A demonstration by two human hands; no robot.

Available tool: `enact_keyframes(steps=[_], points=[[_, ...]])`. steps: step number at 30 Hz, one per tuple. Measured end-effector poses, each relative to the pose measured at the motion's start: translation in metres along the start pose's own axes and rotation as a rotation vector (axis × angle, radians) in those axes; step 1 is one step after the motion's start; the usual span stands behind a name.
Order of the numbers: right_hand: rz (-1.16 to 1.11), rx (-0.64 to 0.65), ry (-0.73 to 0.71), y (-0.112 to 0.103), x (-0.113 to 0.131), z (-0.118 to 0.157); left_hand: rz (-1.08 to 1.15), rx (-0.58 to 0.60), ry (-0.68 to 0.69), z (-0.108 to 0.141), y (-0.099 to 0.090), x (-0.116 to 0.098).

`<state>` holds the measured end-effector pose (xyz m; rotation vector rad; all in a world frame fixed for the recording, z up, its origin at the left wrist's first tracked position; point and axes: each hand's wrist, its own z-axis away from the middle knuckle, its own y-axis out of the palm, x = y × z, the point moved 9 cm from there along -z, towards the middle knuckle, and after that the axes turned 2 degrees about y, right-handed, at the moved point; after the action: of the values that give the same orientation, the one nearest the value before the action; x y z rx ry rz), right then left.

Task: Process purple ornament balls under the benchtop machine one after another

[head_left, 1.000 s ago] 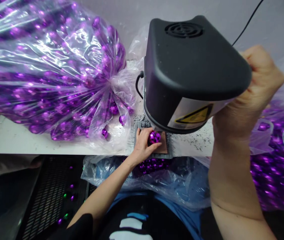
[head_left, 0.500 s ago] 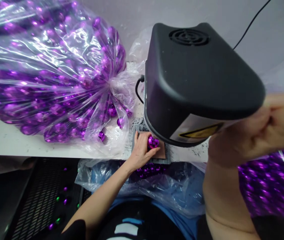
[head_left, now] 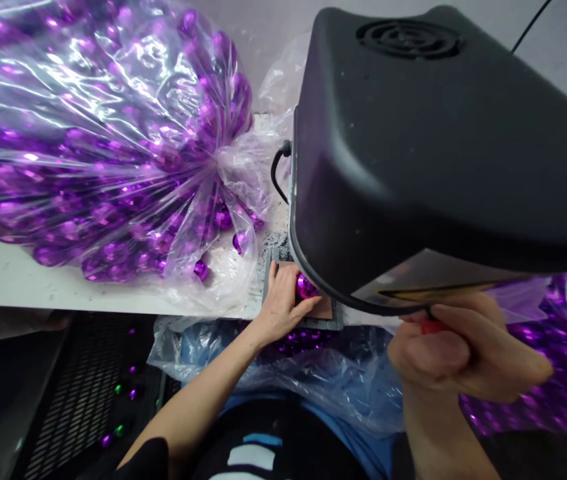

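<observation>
Left, on the white worktop [head_left: 18,277]: a large clear bag [head_left: 113,193], packed with shiny purple balls, its gathered neck toward the right. By the neck, two loose purple balls [head_left: 201,270] lie near each other but apart, beside or under thin film (cannot tell which).

Left, near, below worktop level: a black mesh surface [head_left: 76,380]; small purple and green pieces [head_left: 119,430] scattered by its right side.

Centre: left hand [head_left: 280,297] reaches in from the near side, partly closed, thumb and fingers around one faceted purple ball [head_left: 305,285]. The ball sits over a brown pad [head_left: 326,311] at the worktop's near edge; whether it touches the pad is hidden. Dark specks dot the worktop just beyond. Nearer, a clear plastic sheet [head_left: 358,377] spreads over the person's lap, more purple balls [head_left: 303,340] showing just below the edge.

Centre to right: a black machine housing [head_left: 428,153], round vent on top, overhangs the pad's right side.

Right, near: right hand [head_left: 463,353] below the housing, fingers curled closed on a red piece [head_left: 432,327], mostly covered. Farther right, another mass of purple balls [head_left: 563,340].
</observation>
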<state>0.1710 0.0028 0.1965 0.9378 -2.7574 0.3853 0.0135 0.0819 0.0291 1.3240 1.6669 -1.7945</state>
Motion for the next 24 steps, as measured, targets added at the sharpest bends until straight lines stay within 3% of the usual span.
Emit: enact_keyframes(steps=[2, 13, 19, 24], points=[[0.015, -0.081, -0.067, -0.001, 0.006, 0.0, -0.005, 0.01, -0.003, 0.0, -0.001, -0.001], [0.075, 0.075, 0.122, 0.003, -0.001, 0.015, 0.002, 0.004, 0.009, 0.0, 0.001, -0.002], [0.05, -0.159, 0.087, -0.001, -0.001, 0.02, 0.03, 0.004, 0.012, 0.0, 0.004, 0.001], [0.049, -0.053, 0.143, 0.005, -0.006, 0.025, 0.022, -0.028, 0.038, 0.0, 0.005, 0.005]])
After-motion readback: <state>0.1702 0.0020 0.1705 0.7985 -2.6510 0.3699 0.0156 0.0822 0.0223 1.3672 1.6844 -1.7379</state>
